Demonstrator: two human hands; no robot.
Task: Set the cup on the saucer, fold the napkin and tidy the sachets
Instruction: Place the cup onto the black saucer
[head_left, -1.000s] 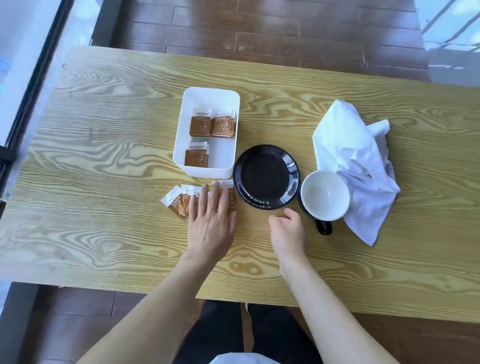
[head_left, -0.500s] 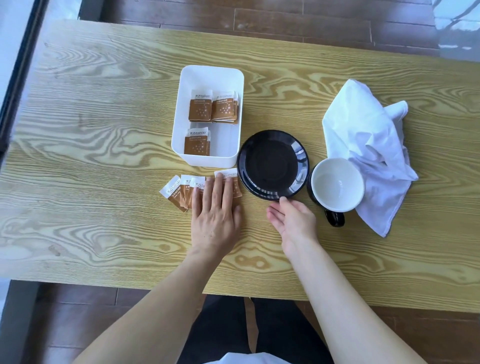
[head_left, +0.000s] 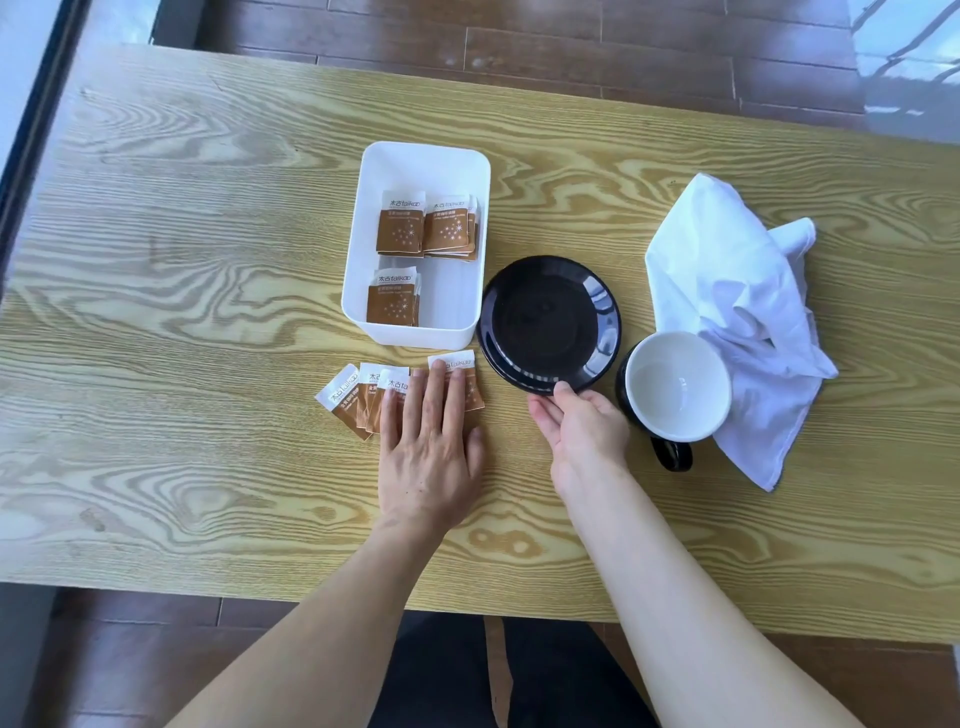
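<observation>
Yellow-grained wood covers our bench (head_left: 208, 260), set over dark floorboards. Our left hand (head_left: 428, 447) lies flat, fingers together, on loose sugar sachets (head_left: 358, 397) near the front edge, just before the white tray (head_left: 423, 161). Our right hand (head_left: 582, 428) pinches the black saucer (head_left: 548, 322) rim. Beside it stands the cup (head_left: 675, 384), touching the crumpled napkin (head_left: 727, 291).
</observation>
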